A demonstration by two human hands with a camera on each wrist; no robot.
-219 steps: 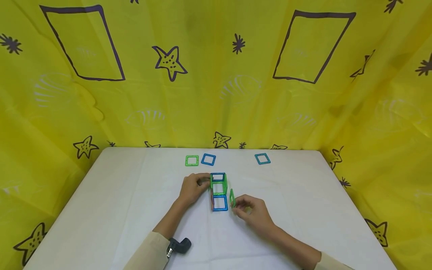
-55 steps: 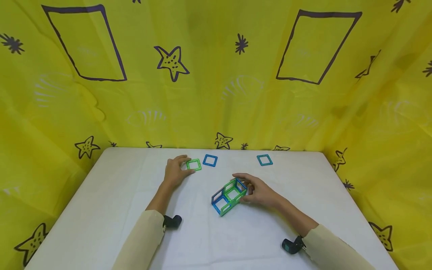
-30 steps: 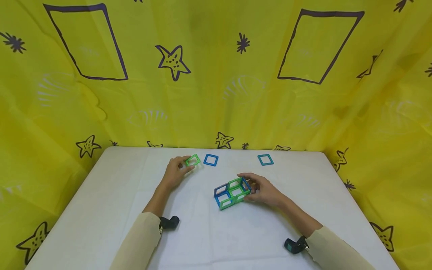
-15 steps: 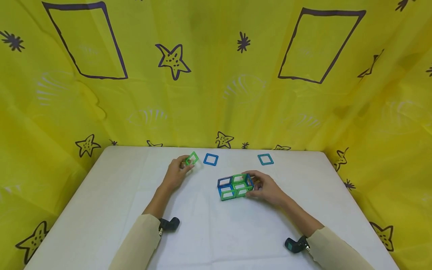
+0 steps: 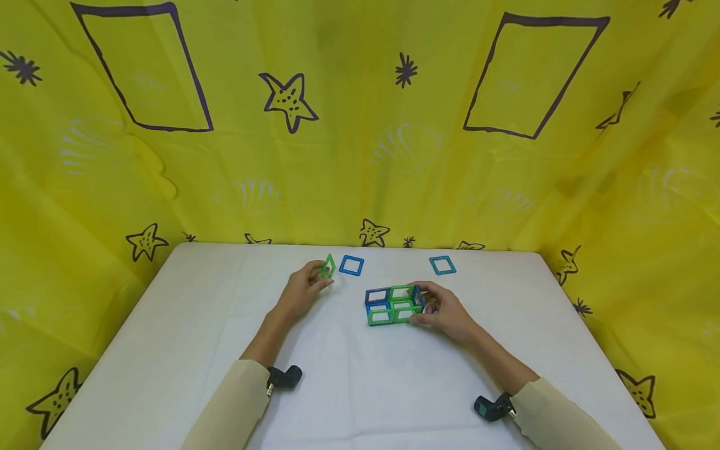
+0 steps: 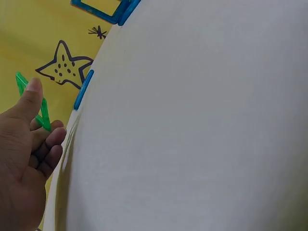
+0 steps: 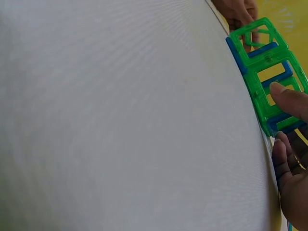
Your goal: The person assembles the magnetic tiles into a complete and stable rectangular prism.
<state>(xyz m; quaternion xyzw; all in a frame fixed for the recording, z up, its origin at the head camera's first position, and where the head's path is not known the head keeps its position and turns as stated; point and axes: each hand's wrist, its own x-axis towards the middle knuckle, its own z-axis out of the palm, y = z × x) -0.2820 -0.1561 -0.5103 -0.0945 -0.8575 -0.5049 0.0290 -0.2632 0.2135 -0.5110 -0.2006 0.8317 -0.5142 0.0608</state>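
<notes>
My left hand (image 5: 301,292) pinches a green square magnetic tile (image 5: 329,267), turned up on edge and held above the table. In the left wrist view the thumb presses this green tile (image 6: 45,113) against the fingers. My right hand (image 5: 447,312) grips the right end of a low box of joined magnetic tiles (image 5: 380,317), its thumb on the near side. Green tiles form the box's near wall; blue and green ones make up the far wall and base. The right wrist view shows the thumb on the green near wall (image 7: 260,57).
A loose blue square tile (image 5: 351,265) lies flat just right of the left hand. Farther right is a teal-blue square tile (image 5: 442,265). The white-covered table (image 5: 337,387) ends at a yellow patterned curtain (image 5: 337,175) behind and on both sides.
The left hand has picked the green tile off the table, turned it upright and shifted slightly right. The right hand has swung the tile box round until it lies nearly left to right.
</notes>
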